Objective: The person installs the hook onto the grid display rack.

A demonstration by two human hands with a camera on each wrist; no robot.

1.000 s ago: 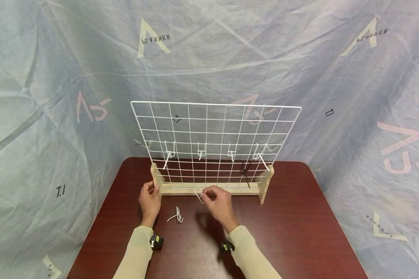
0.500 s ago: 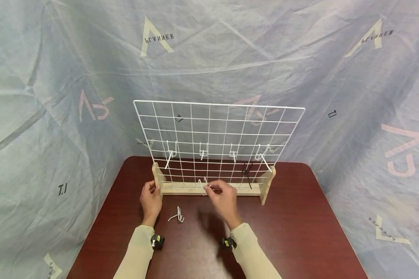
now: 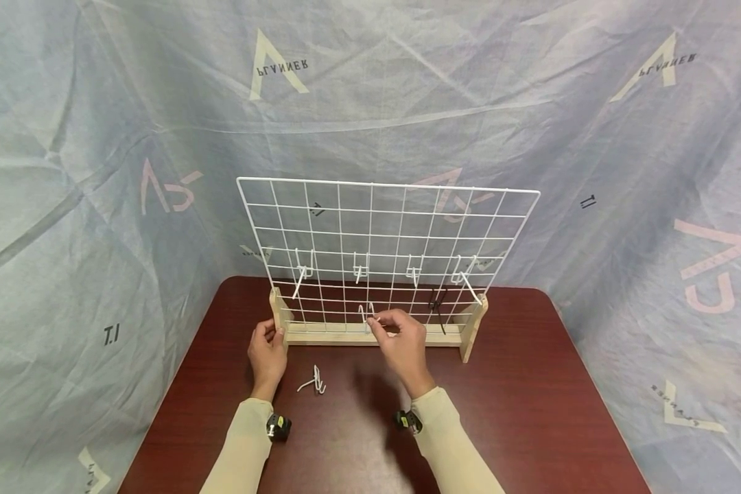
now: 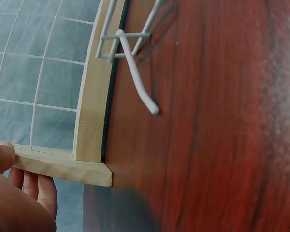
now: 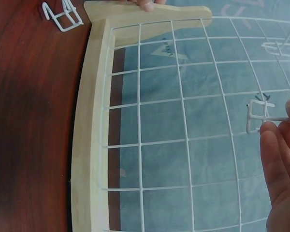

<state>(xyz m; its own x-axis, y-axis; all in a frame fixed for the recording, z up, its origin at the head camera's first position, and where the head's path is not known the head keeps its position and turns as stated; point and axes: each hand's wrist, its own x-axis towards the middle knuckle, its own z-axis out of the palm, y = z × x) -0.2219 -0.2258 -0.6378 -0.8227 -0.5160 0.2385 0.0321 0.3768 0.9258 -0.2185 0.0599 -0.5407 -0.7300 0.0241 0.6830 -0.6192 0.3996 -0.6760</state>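
Note:
My right hand pinches the arm of a white wire hook between thumb and fingers. The hook's two bent prongs point up, close in front of the lower middle of a white wire grid panel; whether they touch the wires I cannot tell. My left hand grips the left wooden end piece of the panel's stand, thumb on one side and fingers on the other. A second white hook lies loose on the table between the hands, also seen in the left wrist view.
Several white hooks hang in a row across the grid. A black hook sits lower at the right. The wooden base bar runs along the dark red table. Grey printed cloth surrounds the table.
My right hand has risen and moved slightly right, turning the hook so its prongs now point up against the grid's lower part. The left hand has stayed on the stand.

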